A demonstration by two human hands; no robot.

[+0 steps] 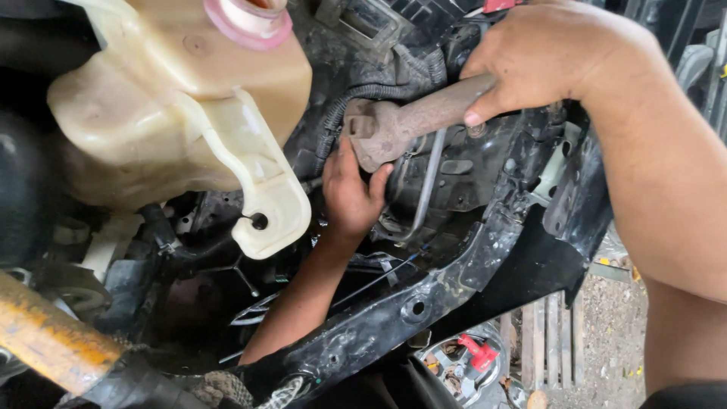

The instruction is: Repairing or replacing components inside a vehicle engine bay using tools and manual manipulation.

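Head view, looking down into an open engine bay.

Right hand (pixel 549 57) is reaching in from the upper right and closing round the shaft of a rusty metal part (pixel 409 121), thumb underneath, fingers wrapped over the top. The part's thicker end, carrying a square lug, is pointing left toward the middle of the bay.

Left hand (pixel 350 193) is coming up from below, forearm running from the lower middle of the bay. Fingers are half spread and pressing against the underside of the part's thick end; thumb is lying along its right flank. It is touching rather than gripping, as far as can be seen.

A cream plastic coolant reservoir (pixel 174 106) with a pink cap (pixel 248 23) is lying loose over the upper left of the bay, its mounting tab with a bolt hole hanging down just left of the left hand. Black corrugated wiring loom (pixel 356 95) is running behind the part. A black front crossmember (pixel 424 295) is crossing diagonally below. A yellow worn bar (pixel 53 341) is sitting at the lower left corner.
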